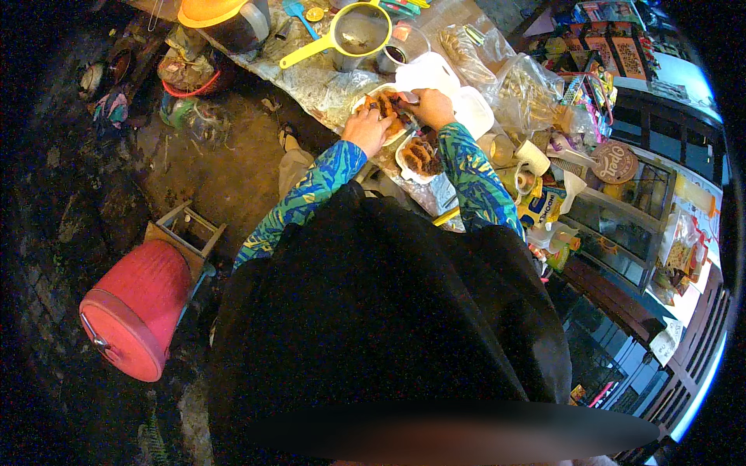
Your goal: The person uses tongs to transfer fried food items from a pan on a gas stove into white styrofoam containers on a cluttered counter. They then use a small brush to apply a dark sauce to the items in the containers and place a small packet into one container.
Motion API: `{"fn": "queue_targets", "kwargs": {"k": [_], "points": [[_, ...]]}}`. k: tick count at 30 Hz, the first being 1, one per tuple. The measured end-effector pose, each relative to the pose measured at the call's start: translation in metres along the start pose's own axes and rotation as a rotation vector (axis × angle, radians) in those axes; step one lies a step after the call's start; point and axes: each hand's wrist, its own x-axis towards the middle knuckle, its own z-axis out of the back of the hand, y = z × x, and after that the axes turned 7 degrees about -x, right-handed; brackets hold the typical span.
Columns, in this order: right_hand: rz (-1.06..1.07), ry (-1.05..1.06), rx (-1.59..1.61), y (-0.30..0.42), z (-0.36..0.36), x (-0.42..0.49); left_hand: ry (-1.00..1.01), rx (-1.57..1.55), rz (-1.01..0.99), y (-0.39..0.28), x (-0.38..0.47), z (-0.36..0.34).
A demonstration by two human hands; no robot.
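On the covered table, my left hand (368, 129) rests over brown fried food (383, 105) in a white foam box, its fingers touching the food. My right hand (432, 109) is at the same box's right side, with fingers pinched around something small that is partly hidden. The raised white lid (428, 73) stands behind that hand. Nearer to me, a second white foam box (408, 173) holds brown ring-shaped food (418, 154), and its open lid (475, 113) lies to the right. Whether the left fingers grip a piece cannot be made out.
A yellow strainer (315, 51), a cup of dark liquid (395, 55) and an orange-lidded container (250, 29) stand beyond the boxes. Plastic bags (527, 87) and a paper roll (523, 179) are at right. A red bucket (140, 291) is at lower left; another person's foot (287, 137) shows below the table.
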Motion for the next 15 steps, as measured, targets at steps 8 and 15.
{"fn": "queue_targets", "kwargs": {"k": [8, 15], "points": [[0.093, -0.142, -0.055, 0.013, -0.005, 0.006, -0.004, -0.005, -0.002, 0.0, -0.002, -0.001], [0.093, -0.103, -0.168, 0.016, 0.001, 0.005, 0.014, -0.003, 0.004, 0.0, -0.003, 0.001]]}}
